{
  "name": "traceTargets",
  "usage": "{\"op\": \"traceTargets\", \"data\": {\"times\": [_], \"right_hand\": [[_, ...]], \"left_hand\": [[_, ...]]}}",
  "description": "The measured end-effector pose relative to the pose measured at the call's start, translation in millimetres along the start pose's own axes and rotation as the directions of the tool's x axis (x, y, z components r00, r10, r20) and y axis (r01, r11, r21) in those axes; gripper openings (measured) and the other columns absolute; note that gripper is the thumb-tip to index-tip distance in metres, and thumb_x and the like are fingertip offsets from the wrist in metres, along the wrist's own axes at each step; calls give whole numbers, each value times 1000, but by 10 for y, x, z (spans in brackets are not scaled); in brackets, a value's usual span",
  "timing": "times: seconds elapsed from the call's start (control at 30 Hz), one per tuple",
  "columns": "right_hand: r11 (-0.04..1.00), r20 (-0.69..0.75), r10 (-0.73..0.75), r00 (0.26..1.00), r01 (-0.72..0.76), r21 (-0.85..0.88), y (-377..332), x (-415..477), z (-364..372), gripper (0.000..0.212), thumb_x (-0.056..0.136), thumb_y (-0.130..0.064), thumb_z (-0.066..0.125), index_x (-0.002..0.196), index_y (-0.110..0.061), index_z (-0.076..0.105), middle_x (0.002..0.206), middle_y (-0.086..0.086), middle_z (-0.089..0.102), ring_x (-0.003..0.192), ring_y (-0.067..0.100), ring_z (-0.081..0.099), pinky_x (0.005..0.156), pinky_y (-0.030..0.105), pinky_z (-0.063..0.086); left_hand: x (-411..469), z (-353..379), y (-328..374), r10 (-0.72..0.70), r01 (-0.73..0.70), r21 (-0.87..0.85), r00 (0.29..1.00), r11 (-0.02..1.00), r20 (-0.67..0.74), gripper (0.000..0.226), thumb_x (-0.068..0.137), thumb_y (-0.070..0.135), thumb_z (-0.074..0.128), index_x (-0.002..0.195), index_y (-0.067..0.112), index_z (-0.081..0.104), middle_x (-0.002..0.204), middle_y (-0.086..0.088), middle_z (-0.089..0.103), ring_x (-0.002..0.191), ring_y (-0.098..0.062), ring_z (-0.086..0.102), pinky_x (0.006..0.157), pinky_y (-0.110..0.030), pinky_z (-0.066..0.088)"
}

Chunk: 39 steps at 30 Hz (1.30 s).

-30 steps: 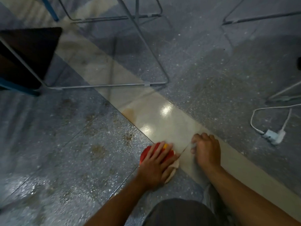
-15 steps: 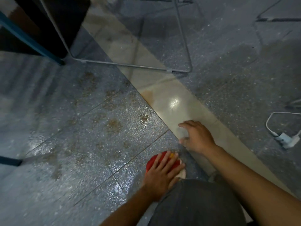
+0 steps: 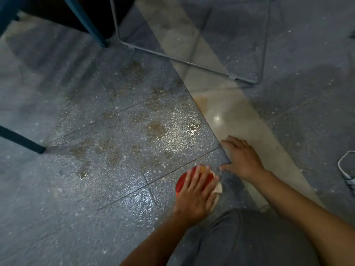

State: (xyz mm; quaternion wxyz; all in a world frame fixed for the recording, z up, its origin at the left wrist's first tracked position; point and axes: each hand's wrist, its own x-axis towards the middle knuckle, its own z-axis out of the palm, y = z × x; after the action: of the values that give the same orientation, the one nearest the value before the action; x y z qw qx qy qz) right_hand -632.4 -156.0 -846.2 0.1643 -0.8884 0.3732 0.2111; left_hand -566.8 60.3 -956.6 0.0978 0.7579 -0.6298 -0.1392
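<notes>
Drawn back off the pale strip, the red pad lay on the speckled grey floor just ahead of the person's knee. The left hand pressed it with flat, straight fingers, and a pale cloth poked out beside them. The right hand, no longer curled, rested spread and empty across the strip's edge. That probably meant a scrubbing stroke was ending, with the brown stains ahead untouched. Most of the pad was hidden under the fingers, so I couldn't tell its make. A white cable was cut off at the frame's edge.
</notes>
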Motion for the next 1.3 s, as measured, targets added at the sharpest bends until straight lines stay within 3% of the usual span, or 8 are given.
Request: {"op": "traceTargets", "data": {"times": [0.13,0.3,0.5,0.7,0.77,1.07,1.17,1.3], "right_hand": [[1000,23,5,1000,-5,5,-195,-5,7,116,70,-63,84,161,-26,23,171,7,15,153,30,22,122,41,30],[999,40,30,999,-31,21,-399,12,101,125,68,-63,86,163,-25,13,172,9,6,156,32,15,123,45,27],[997,1,74,997,-74,23,-560,-6,264,129,69,-65,84,163,-17,10,172,13,4,156,34,15,120,47,30],[992,-17,116,993,-115,42,-540,3,307,133,64,-70,83,162,-18,10,171,14,7,155,34,16,122,48,30],[992,-23,116,993,-114,53,-496,11,325,133,63,-71,83,162,-19,11,171,13,8,155,34,16,122,49,30],[991,-69,96,993,-89,97,-433,0,444,100,86,-67,64,160,-16,20,169,15,17,154,33,20,123,47,27],[994,-91,81,993,-73,86,-454,11,433,93,90,-66,59,159,-14,24,169,15,20,154,33,21,123,47,27],[993,-88,82,993,-74,93,-459,45,343,88,93,-62,59,160,-15,25,169,14,19,154,32,20,124,46,26]], "left_hand": [[-812,16,-425,128,-130,64,991,989,34,56,114,55,29,168,40,29,180,-3,18,167,-30,13,130,-55,19],[-994,-236,-1008,-182,182,47,983,982,-14,60,112,53,40,169,34,31,181,-6,15,167,-34,12,129,-62,25],[-342,-162,-561,-524,526,-10,845,850,-106,66,113,50,38,172,27,19,180,-16,6,167,-38,2,134,-60,10],[-1014,-54,-596,-94,94,85,996,992,-9,71,107,61,51,168,31,32,179,-10,18,163,-37,25,127,-58,26],[-1289,-109,-840,-116,117,67,993,991,-21,62,110,57,44,167,33,37,179,-7,22,165,-35,22,125,-60,29],[-106,-366,-921,-685,675,-114,723,729,-96,68,114,54,25,173,31,0,180,-11,-15,166,-34,-17,134,-61,0],[170,-281,-673,-599,590,-109,795,800,-91,69,114,56,22,173,29,0,180,-13,-13,166,-35,-17,134,-60,-2],[-312,-113,-690,-169,169,7,985,986,-39,63,115,55,26,173,30,14,182,-10,0,168,-34,0,131,-62,21]]}}
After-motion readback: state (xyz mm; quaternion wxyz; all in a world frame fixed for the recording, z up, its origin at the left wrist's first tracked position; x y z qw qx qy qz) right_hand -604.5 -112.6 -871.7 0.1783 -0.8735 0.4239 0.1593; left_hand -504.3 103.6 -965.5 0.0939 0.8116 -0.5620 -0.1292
